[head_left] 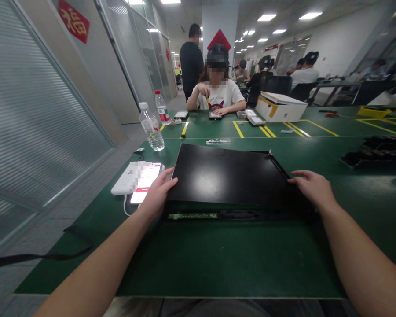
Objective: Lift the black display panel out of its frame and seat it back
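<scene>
A glossy black screen panel (218, 176) lies tilted over a thin black frame (279, 165), its left side raised. Along the near edge, a green circuit board strip (193, 216) shows below the panel. My left hand (156, 191) is closed on the panel's left edge, thumb on top. At the right side, my right hand (312, 187) pinches the edge of the frame beside the panel; its lower fingers are partly hidden in shadow.
Left of the panel lie a lit phone (147, 180) and a white box-like device (127, 178) with a cable. Two bottles, a clear one (152, 127) and a red-capped one (162, 109), stand behind. Black parts (376, 152) lie at right. A person (217, 88) works opposite.
</scene>
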A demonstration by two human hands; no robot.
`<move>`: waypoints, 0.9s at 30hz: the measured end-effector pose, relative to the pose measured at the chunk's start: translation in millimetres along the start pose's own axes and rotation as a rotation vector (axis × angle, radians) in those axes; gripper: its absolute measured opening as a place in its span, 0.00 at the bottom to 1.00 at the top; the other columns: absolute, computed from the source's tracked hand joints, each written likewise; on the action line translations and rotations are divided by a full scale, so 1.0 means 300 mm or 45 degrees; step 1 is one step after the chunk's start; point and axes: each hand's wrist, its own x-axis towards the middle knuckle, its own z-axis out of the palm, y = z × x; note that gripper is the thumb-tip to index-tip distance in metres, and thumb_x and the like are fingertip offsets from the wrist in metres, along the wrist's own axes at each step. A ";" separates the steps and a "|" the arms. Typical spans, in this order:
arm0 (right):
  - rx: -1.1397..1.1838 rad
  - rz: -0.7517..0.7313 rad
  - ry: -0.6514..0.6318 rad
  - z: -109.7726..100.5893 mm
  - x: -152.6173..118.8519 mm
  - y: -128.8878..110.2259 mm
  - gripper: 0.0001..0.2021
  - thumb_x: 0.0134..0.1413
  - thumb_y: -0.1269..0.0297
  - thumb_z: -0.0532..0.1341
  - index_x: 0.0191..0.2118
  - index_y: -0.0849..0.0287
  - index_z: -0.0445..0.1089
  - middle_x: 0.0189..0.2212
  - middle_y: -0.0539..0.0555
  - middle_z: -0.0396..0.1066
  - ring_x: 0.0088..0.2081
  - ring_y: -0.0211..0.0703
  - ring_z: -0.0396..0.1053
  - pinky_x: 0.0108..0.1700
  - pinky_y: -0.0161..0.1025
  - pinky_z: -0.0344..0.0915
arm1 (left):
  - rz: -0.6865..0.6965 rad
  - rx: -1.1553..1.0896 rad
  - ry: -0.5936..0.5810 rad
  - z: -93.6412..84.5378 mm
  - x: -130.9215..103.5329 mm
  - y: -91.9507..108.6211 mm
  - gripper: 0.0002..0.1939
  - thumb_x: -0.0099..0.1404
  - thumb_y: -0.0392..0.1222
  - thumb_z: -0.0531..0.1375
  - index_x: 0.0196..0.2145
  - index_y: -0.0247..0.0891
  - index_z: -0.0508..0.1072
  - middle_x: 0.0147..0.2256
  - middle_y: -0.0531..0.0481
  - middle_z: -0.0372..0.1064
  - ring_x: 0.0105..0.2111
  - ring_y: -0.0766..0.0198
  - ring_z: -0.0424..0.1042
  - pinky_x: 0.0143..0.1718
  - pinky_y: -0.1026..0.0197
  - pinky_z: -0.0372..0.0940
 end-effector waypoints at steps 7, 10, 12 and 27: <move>0.041 -0.006 0.001 0.000 -0.007 -0.004 0.17 0.47 0.66 0.60 0.42 0.54 0.82 0.35 0.56 0.83 0.41 0.55 0.77 0.45 0.49 0.68 | 0.135 0.274 0.023 -0.024 0.008 0.003 0.28 0.49 0.48 0.73 0.49 0.40 0.82 0.55 0.42 0.80 0.60 0.39 0.74 0.63 0.42 0.67; 0.050 -0.023 0.014 0.001 -0.005 -0.002 0.16 0.46 0.66 0.60 0.41 0.54 0.82 0.34 0.56 0.83 0.40 0.54 0.77 0.46 0.49 0.69 | 0.102 0.422 0.009 -0.033 0.007 0.001 0.26 0.49 0.49 0.73 0.47 0.42 0.83 0.55 0.43 0.80 0.58 0.38 0.75 0.61 0.42 0.68; 0.058 -0.031 0.018 0.001 -0.004 0.000 0.16 0.46 0.66 0.60 0.40 0.54 0.82 0.34 0.56 0.83 0.41 0.54 0.77 0.47 0.49 0.69 | 0.098 0.499 -0.034 -0.040 0.011 -0.008 0.25 0.50 0.48 0.71 0.47 0.43 0.83 0.56 0.42 0.79 0.58 0.37 0.75 0.62 0.40 0.67; 0.053 0.021 -0.017 -0.014 -0.023 -0.024 0.16 0.46 0.63 0.59 0.39 0.55 0.82 0.35 0.56 0.83 0.41 0.52 0.76 0.44 0.45 0.66 | 0.193 0.948 0.019 -0.081 0.060 -0.070 0.22 0.55 0.44 0.67 0.48 0.41 0.83 0.67 0.39 0.66 0.69 0.37 0.61 0.71 0.38 0.54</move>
